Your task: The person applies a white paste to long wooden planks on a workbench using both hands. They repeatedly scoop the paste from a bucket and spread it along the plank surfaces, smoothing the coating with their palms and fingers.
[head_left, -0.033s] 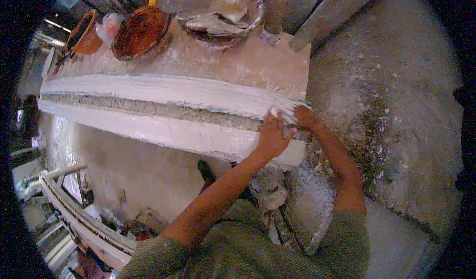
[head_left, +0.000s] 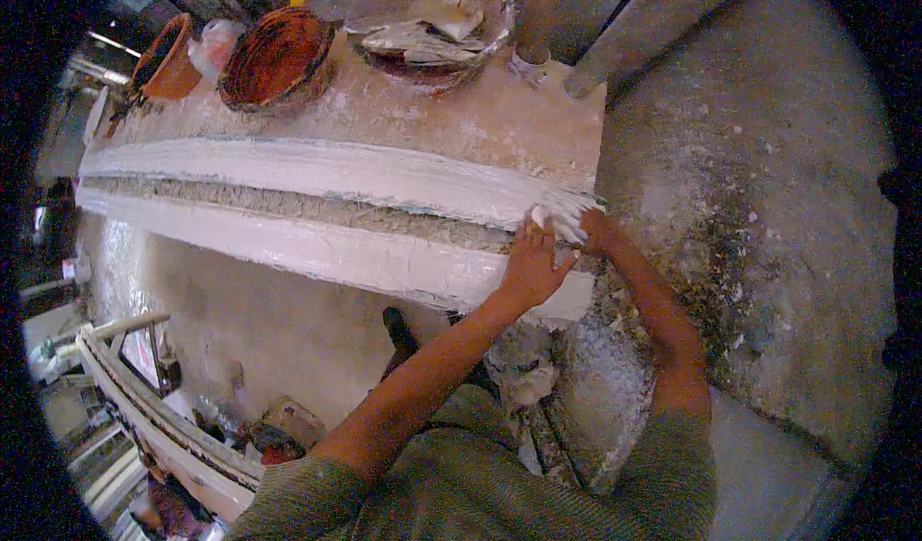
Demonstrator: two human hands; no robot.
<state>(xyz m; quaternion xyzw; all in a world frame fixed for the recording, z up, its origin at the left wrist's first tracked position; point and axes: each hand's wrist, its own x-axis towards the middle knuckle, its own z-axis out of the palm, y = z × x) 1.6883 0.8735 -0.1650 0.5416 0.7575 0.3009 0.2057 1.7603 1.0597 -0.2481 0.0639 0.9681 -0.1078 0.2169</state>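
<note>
A long white plaster moulding [head_left: 317, 171] lies along a plaster-stained workbench [head_left: 461, 118], with a grey rough channel [head_left: 288, 205] running down its middle. My left hand [head_left: 531, 264] lies flat on the moulding's right end, fingers spread and fingertips white with plaster. My right hand [head_left: 597, 233] meets the same end from the right side, touching the wet white edge. Its fingers are partly hidden behind my left hand and the plaster.
At the bench's far edge stand two orange bowls [head_left: 277, 58] [head_left: 165, 59], a metal bowl [head_left: 437, 27] holding plaster scraps and bags, and a small cup [head_left: 531, 61]. The floor [head_left: 749, 214] to the right is spattered with plaster. More long mouldings [head_left: 144, 416] lie lower left.
</note>
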